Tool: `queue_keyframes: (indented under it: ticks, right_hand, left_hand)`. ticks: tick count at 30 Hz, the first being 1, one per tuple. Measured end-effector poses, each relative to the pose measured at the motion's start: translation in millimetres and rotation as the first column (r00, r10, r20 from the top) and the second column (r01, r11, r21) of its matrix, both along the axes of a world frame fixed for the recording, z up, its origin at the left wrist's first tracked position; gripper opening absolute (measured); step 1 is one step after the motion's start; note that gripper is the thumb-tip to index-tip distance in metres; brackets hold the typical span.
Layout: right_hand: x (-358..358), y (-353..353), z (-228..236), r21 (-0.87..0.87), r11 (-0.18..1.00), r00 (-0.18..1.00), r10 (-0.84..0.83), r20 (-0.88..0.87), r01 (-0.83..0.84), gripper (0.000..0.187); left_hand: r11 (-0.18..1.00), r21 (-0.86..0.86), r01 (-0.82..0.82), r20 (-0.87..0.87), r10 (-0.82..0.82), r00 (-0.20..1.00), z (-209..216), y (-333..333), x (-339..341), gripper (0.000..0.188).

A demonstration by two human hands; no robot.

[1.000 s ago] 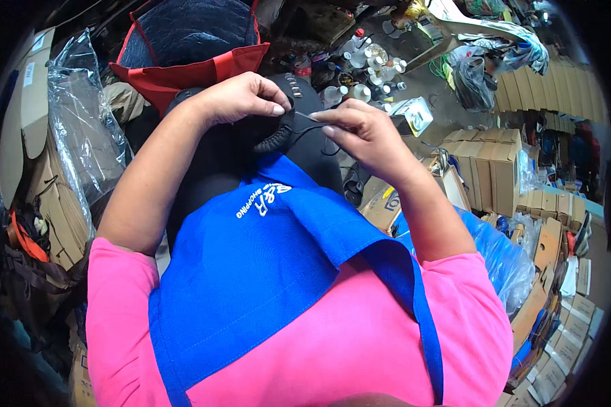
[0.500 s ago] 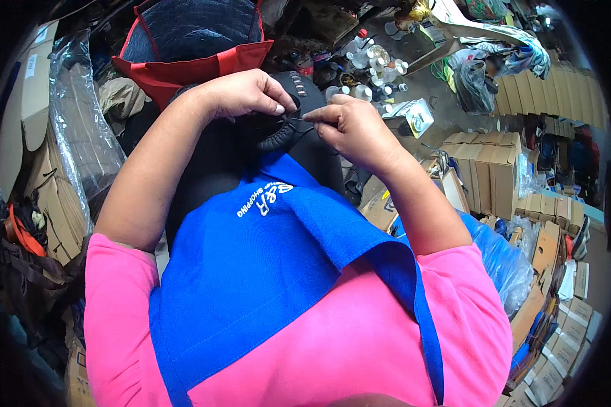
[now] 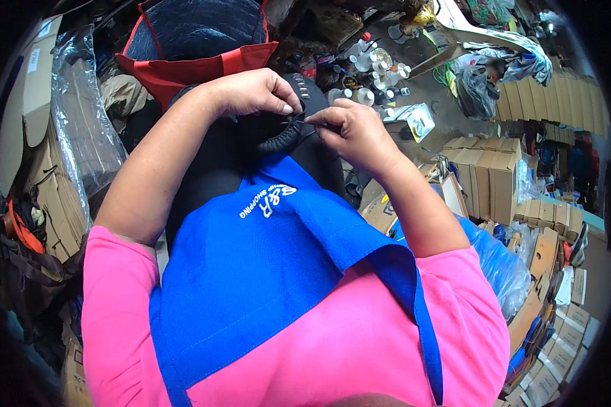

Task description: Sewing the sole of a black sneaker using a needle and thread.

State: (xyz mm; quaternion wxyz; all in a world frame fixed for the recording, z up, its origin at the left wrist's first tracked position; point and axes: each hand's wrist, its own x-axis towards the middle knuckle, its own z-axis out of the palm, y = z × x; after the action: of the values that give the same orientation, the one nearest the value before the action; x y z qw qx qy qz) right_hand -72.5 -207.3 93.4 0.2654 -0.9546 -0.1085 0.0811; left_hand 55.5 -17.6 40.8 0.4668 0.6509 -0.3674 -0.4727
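On my lap lies a black item [image 3: 283,140], probably a shoe, with a ribbed, curved rim and a row of light marks along its far part. My left hand [image 3: 259,93] bends over its far side, thumb and fingers pinched together at the edge. Just to the right, my right hand [image 3: 353,129] is closed in a pinch on a thin dark strand [image 3: 307,122], which runs toward the item. The fingertips of both hands are only a short way apart. My left hand's palm side and part of the item are hidden from sight.
A red bag with a silvery lining [image 3: 204,64] stands open beyond my knees. Several bottles [image 3: 364,95] crowd the floor at far right. Stacked cardboard boxes [image 3: 485,176] line the right side; flat cardboard [image 3: 54,197] and clear plastic [image 3: 81,115] are at left.
Both hands stay at the black item. My right hand has shifted very slightly, and the whole view has moved a little.
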Motion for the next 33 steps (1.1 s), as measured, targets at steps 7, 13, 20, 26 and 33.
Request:
queue_keyframes:
  ticks: [7, 13, 20, 26, 33]
  right_hand:
    - [-3.6, 3.7, -4.5, -0.047, 0.999, 0.994, -0.006, 0.112, 0.011, 0.017]
    - [4.8, 9.6, 7.4, -0.141, 0.988, 0.996, 0.077, 0.050, -0.069, 0.017]
    - [11.2, -17.9, -21.6, 0.224, 0.973, 0.982, -0.007, -0.190, 0.050, 0.021]
    - [18.6, -37.3, -39.3, 0.430, 0.893, 0.899, 0.071, -0.433, 0.137, 0.024]
    - [20.0, -45.7, -50.7, 0.522, 0.846, 0.883, 0.159, -0.441, 0.109, 0.027]
  left_hand:
    - [1.000, 0.027, 0.004, 0.026, -0.005, 1.000, 6.9, -2.0, 0.3, 0.021]
    - [1.000, 0.019, -0.021, 0.004, 0.020, 1.000, 5.5, -4.9, -1.5, 0.018]
    - [0.998, -0.020, 0.062, 0.063, -0.061, 0.996, -4.8, -2.2, 3.7, 0.024]
    - [0.992, -0.010, 0.126, 0.040, -0.125, 0.991, -10.1, -4.4, 8.6, 0.027]
    - [0.990, -0.059, 0.130, 0.039, -0.128, 0.991, -14.9, -4.2, 10.5, 0.028]
